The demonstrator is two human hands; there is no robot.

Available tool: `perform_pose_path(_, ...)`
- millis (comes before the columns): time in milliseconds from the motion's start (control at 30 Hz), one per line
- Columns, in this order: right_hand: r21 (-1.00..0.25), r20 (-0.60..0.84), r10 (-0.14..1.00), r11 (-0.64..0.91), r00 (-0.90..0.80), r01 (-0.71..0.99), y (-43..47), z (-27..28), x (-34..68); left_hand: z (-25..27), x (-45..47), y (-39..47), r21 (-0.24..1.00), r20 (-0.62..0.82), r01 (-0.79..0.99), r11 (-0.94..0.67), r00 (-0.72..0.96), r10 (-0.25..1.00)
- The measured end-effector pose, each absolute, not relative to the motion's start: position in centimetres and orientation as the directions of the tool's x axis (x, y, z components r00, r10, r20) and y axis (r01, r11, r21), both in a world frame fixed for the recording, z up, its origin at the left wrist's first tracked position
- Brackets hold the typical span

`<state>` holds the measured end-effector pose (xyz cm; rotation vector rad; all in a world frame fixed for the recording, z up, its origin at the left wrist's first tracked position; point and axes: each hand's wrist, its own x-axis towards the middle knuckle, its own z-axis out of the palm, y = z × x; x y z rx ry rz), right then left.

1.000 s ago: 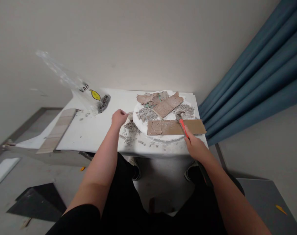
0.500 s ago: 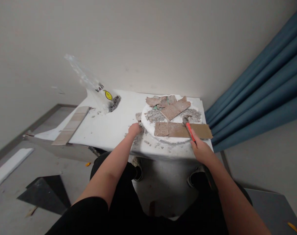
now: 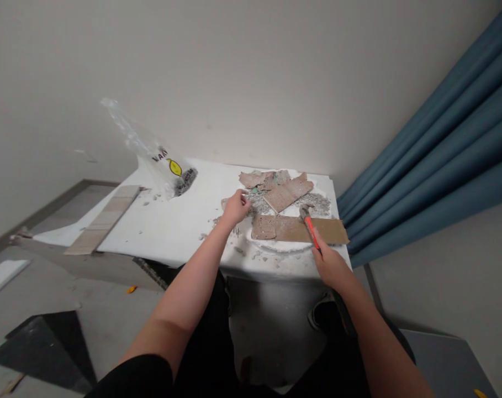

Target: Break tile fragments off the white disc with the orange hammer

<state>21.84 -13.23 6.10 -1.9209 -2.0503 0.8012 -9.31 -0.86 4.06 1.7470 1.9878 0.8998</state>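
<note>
My right hand [image 3: 331, 265] grips a hammer [image 3: 310, 228] by its red and black handle. The hammer's head is over the upper edge of a long brown strip of board [image 3: 294, 229]. My left hand [image 3: 237, 207] is over the left side of a round white slab [image 3: 279, 245], beside a heap of grey crumbled bits [image 3: 258, 204]. Its fingers are slightly bent and apart, and I see nothing in them. Behind the strip lies a speckled brown tile piece [image 3: 290, 192], with broken brown flakes [image 3: 255, 178] to its left.
A clear plastic bag [image 3: 162, 166] with a lemon print stands on the white-covered table [image 3: 184, 221]. A striped board [image 3: 105, 221] overhangs its left edge. Blue curtains [image 3: 433, 143] hang at right. Dark sheets [image 3: 43, 348] lie on the floor.
My left hand has lifted from the debris by the slab's left edge and moved forward and right, its fingers opening out. The right hand still holds the hammer. The view has shifted slightly.
</note>
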Motion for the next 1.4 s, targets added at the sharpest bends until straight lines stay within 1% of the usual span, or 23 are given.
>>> perform_pose_path(67,-0.535,-0.198,0.973,-0.003,-0.122,0.845,-13.2,6.2,21.9,3.8,-6.1,-0.4,0.72,0.206,0.685,-0.114,-0.054,0.977)
perform_pose_path(167,-0.551,-0.19,0.974,-0.001,-0.124,0.835,-13.2,6.4,22.0,3.8,-2.6,0.2,0.781,0.239,0.585,-0.22,0.045,0.97)
perform_pose_path(300,-0.561,-0.199,0.972,-0.01,-0.123,0.828,-13.1,6.6,22.2,4.0,-1.2,1.0,0.837,0.232,0.504,-0.213,0.027,0.972)
perform_pose_path(400,-0.556,-0.202,0.972,-0.01,-0.123,0.831,-13.0,6.6,22.4,3.7,-1.1,1.7,0.866,0.181,0.463,-0.189,0.062,0.982)
perform_pose_path(533,-0.559,-0.195,0.972,0.002,-0.134,0.829,-13.0,6.5,22.6,2.9,-0.5,2.0,0.83,0.121,0.52,-0.202,0.185,0.975)
perform_pose_path(667,-0.559,-0.2,0.971,-0.002,-0.132,0.829,-13.0,6.4,22.5,2.3,0.1,1.8,0.776,0.11,0.588,-0.228,0.229,0.967)
perform_pose_path(900,-0.584,-0.212,0.968,-0.014,-0.136,0.812,-13.1,7.0,22.4,1.6,1.1,1.3,0.806,0.098,0.526,-0.27,0.332,0.938)
perform_pose_path(1200,-0.614,-0.185,0.972,0.002,-0.146,0.79,-13.2,6.8,22.4,1.0,1.4,1.1,0.778,0.067,0.569,-0.267,0.347,0.935)
perform_pose_path(1400,-0.611,-0.192,0.972,-0.008,-0.138,0.791,-13.2,6.8,22.4,1.0,1.4,1.0,0.771,0.089,0.564,-0.294,0.362,0.928)
